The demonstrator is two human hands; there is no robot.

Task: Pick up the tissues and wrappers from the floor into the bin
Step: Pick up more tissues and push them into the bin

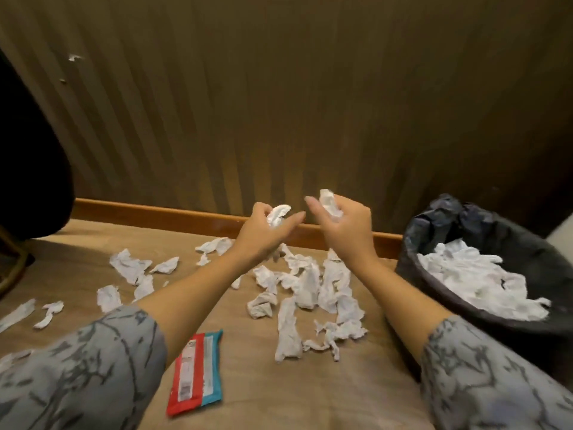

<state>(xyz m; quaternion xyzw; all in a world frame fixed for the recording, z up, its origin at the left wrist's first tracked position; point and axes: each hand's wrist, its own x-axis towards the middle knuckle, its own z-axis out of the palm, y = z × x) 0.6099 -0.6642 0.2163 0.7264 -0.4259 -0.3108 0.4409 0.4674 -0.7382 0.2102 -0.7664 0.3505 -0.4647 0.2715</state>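
Tissues (310, 283) lie strewn over the brown floor (356, 383), thickest between the forearms, with a red and blue wrapper (197, 364) flat near the left sleeve. Both hands are raised above the litter: the left hand (263, 231) is closed around one crumpled tissue (277, 214), the right hand (344, 225) around another wad (330, 203), probably gathering a load for the bin (434, 243). It stands on the right, black-lined and already holding white tissue. Striped wallpaper (279, 88) and a wooden skirting board (155, 212) close the scene behind.
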